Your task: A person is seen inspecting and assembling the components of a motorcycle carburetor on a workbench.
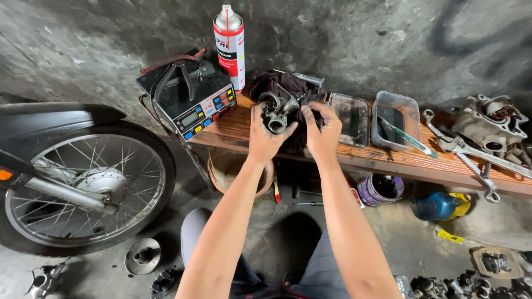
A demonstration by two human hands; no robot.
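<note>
While gripped between both hands, carburetor (279, 113) poised just above the dark rag (280, 84) at the middle of the wooden bench (399, 164). Left hand (265, 137) closed around the body from 7 o'clock, thumb up over the top. Right hand (323, 130) clamped against the flank at 3 o'clock, fingertips (306, 112) pressing on the metal.

Step in hand, by judgement: steadying and turning the part for inspection or dismantling, open throat facing the camera. Any further move likely to call for one hand kept fast on the body, the other freed for a tool.

Edges and room:
- At 10 o'clock, battery charger (188, 98) close beside the left hand, cables draped across its top.
- At 11 o'clock, red and white spray can (229, 47) upright by the wall.
- At 3 o'clock, two clear plastic trays (350, 119), the farther holding a green-handled tool (411, 140).
- Beyond, wrenches (471, 158) and an engine casting (490, 122).
- At 6 o'clock, bench edge near the wrists, with open space toward the knees.
- At 8 o'clock, spoked motorcycle wheel (83, 182), well apart.
</note>
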